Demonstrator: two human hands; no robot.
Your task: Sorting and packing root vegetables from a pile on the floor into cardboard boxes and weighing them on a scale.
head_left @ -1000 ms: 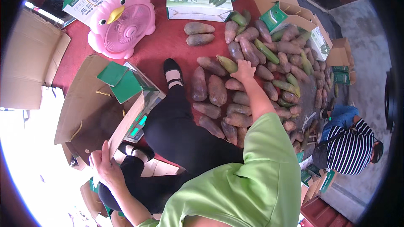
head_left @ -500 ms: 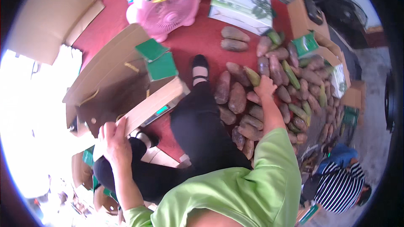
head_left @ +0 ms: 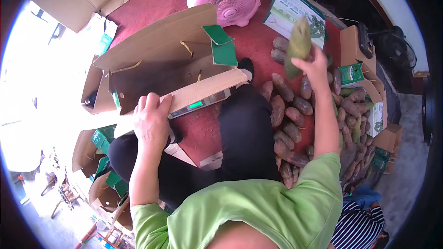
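Note:
My right hand point(head_left: 314, 67) is raised above the pile, its thumb and fingers closed around a long, green-yellow, tapered vegetable point(head_left: 301, 41) held upright. My left hand point(head_left: 151, 117) grips the near edge of an open cardboard box point(head_left: 159, 67), fingers over the rim. Inside, the box shows brown walls with yellow cord loops, and green flaps stand at its right end. It rests on a scale with a lit green display point(head_left: 196, 104). To the right spread many brown and green elongated vegetables point(head_left: 282, 87), some looking wrapped in shiny film.
A pink bird-shaped fan point(head_left: 228, 4) and a white-green carton point(head_left: 295, 11) stand at the back on the red floor covering point(head_left: 194, 145). Another open box point(head_left: 369, 83) is at the right, near a black fan point(head_left: 394, 50). A person in a striped top point(head_left: 357, 223) is at lower right.
My right hand has lifted the green-yellow vegetable up out of the pile. My left hand stays on the box edge. The whole view has shifted, so the box appears farther right.

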